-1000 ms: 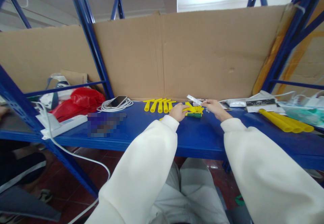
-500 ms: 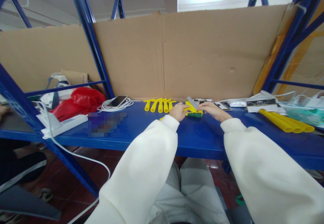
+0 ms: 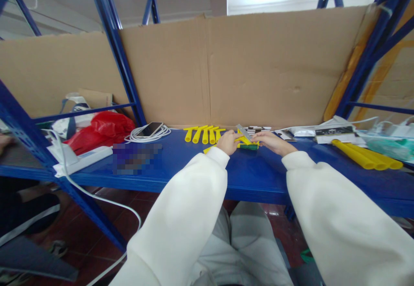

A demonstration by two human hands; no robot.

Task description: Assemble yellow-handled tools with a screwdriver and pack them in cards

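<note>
My left hand [image 3: 227,143] is closed around a yellow plastic handle [image 3: 245,140], part of which also shows on the near side of the fingers. Across from it, my right hand [image 3: 271,141] pinches a flat grey strip [image 3: 243,132] that looks like metal. The strip slants over the head of the yellow handle; whether they touch I cannot tell. Just below the fingertips lies a green and yellow piece [image 3: 248,147], partly hidden by the hands. Left of my hands, several yellow T-shaped handles [image 3: 205,135] stand in a row on the blue shelf [image 3: 194,165].
Three yellow tubes [image 3: 365,155] lie at the right beside a black-and-white packet [image 3: 334,134]. On the left are a phone [image 3: 152,129] on a coiled white cable, a red bag [image 3: 103,130] and a white power strip [image 3: 90,158]. Cardboard [image 3: 258,70] backs the shelf.
The grey strip has shifted slightly to the left over the yellow handle, along with my right fingertips. My left hand has barely moved.
</note>
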